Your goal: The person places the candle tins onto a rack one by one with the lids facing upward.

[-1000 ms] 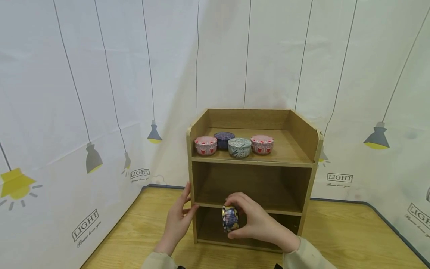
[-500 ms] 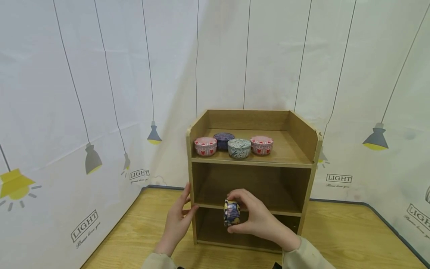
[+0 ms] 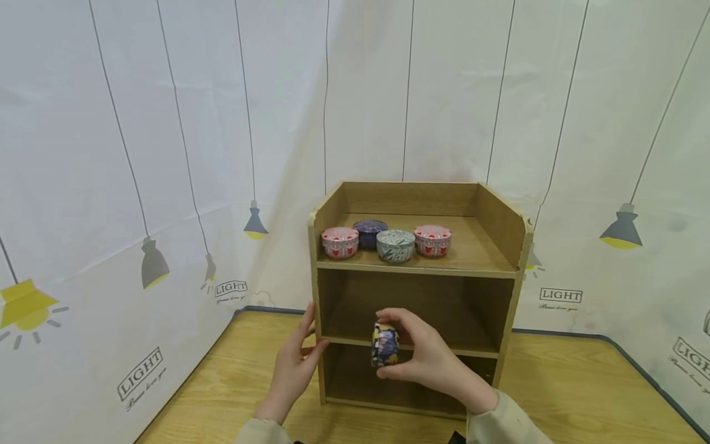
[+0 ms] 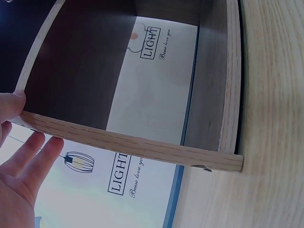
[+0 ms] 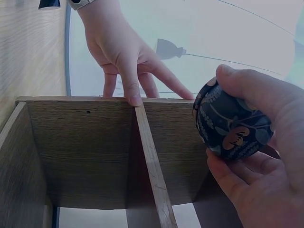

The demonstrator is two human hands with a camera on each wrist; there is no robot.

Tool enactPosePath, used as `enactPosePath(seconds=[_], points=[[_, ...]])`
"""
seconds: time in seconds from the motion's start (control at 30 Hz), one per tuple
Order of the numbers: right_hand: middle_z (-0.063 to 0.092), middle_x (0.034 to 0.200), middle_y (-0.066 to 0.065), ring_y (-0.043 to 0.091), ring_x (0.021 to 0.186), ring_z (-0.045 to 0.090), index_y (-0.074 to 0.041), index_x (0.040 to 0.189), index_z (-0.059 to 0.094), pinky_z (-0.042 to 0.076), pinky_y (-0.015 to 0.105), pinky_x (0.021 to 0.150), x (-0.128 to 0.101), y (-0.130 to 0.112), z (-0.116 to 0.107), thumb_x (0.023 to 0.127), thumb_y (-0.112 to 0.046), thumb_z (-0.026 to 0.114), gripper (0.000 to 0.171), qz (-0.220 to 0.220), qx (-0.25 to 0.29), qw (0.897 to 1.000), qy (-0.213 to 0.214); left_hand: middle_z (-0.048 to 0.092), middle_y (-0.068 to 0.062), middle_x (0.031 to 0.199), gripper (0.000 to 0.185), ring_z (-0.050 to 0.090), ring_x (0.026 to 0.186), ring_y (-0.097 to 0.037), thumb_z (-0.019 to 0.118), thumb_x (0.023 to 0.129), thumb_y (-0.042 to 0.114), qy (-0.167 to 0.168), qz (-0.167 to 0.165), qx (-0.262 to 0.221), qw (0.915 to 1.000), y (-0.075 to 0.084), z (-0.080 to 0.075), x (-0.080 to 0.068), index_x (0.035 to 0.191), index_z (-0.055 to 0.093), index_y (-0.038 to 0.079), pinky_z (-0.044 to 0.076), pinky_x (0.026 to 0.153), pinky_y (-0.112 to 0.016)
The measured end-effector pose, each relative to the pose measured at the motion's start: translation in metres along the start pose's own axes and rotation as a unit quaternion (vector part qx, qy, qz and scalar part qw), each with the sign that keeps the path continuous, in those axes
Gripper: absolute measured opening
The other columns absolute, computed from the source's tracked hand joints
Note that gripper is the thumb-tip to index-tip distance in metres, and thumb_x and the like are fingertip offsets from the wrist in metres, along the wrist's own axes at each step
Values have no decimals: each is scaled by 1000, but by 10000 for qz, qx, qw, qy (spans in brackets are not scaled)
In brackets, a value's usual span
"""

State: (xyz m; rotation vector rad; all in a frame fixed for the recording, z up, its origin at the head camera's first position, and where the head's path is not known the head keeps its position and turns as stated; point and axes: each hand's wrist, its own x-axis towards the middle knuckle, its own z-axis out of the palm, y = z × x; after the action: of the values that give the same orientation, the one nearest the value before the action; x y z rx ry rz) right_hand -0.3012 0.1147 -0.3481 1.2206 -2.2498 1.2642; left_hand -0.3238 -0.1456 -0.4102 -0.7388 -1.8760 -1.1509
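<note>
In the head view, my right hand point(image 3: 424, 354) holds a small round tin point(image 3: 386, 346) on its edge, thumb below and fingers above. Dark blue with flowers and leaves, the tin point(image 5: 232, 123) fills that hand's grip in the right wrist view. Behind it stands a wooden shelf unit point(image 3: 416, 267) with open compartments. My left hand point(image 3: 295, 364) grips the unit's left side panel. Its thumb lies on the front edge by the middle shelf, and its fingers point(image 4: 47, 154) rest along the outer face, as the left wrist view shows.
On the top shelf sit two pink tins point(image 3: 340, 242) with red marks, a dark purple tin point(image 3: 370, 234) and a pale green leaf-patterned tin point(image 3: 395, 246). Raised sides border that shelf. The unit stands on a wood-grain table point(image 3: 582, 382), with a lamp-printed white backdrop point(image 3: 444, 92) around it.
My right hand has lifted the blue tin slightly and shifted it a little to the right. My left hand stays on the side panel, and the tins on top have not moved.
</note>
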Motion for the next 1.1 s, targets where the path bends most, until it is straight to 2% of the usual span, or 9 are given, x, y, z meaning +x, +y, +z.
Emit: enactPosePath(seconds=[0.07,0.47,0.6,0.73,0.9,1.1], points=[[54,128,6,19,113,55,-13,139,47,53,30,90,0,0,-1,72,-17,88,79,-67,-39,10000,25,54,-27,132,73,63,97,-44,70,76,-18,47,55,0,10000,11,-2,3,142,41,-7,60,60,-39],[53,127,4,16,106,57,-12,137,53,55,29,86,1,-2,-4,71,-10,87,74,-18,-170,9996,206,52,-26,134,71,63,99,-42,70,79,-16,-37,-40,50,10000,13,-3,2,142,39,-8,60,63,-33],[54,127,6,17,105,58,-10,135,54,56,30,84,1,-2,-4,72,-11,87,72,-22,-91,9994,333,52,-24,136,74,63,100,-41,71,78,-15,-11,-22,51,10000,-4,1,-2,144,38,-6,60,63,-32],[55,126,6,17,103,59,-10,134,55,57,30,81,0,-2,-5,72,-14,88,71,-31,-70,9986,522,51,-17,139,76,63,103,-37,72,80,-10,-39,-142,-1,9999,-22,5,-7,147,38,1,60,64,-31],[57,124,3,15,102,59,-12,134,55,57,29,79,-1,0,-6,70,-15,89,72,-27,-105,9968,793,51,-12,141,76,63,105,-33,71,83,-5,-88,-242,1,9997,-26,4,-9,150,37,8,59,66,-26],[57,125,2,14,103,58,-12,134,55,57,28,78,-3,2,-6,70,-15,89,72,-71,-34,9953,968,51,-14,140,77,63,104,-35,73,80,-8,-7,-167,-45,9998,-30,6,-9,148,38,2,60,63,-31]])
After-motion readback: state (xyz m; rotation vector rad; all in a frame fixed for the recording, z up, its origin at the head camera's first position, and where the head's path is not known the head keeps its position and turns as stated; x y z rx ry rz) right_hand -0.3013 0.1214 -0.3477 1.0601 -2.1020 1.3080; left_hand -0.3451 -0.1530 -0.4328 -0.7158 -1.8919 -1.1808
